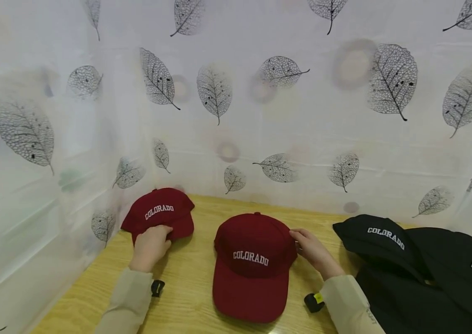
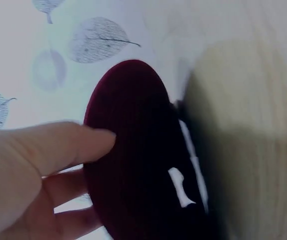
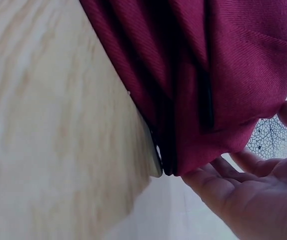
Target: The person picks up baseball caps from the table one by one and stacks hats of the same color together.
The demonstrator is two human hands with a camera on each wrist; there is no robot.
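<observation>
Two dark red caps with white COLORADO lettering lie on the table. My left hand (image 1: 151,247) pinches the brim of the left red cap (image 1: 158,208). In the left wrist view, the thumb lies on one face of the brim (image 2: 133,110), with fingers behind it. The middle red cap (image 1: 255,241) sits with its brim toward me. At its right side, my right hand (image 1: 315,250) touches the crown's edge. The right wrist view shows slightly bent fingers (image 3: 211,187) against the cloth of that cap (image 3: 248,60), apart from one another; some fingertips are hidden behind it.
Several black caps, among them a front one (image 1: 379,241) and a far-right one (image 1: 465,264), overlap at the right. A pale curtain (image 1: 261,130) with leaf prints hangs behind and to the left of the wooden table (image 1: 191,287). A small black item (image 1: 314,302) sits at each cuff.
</observation>
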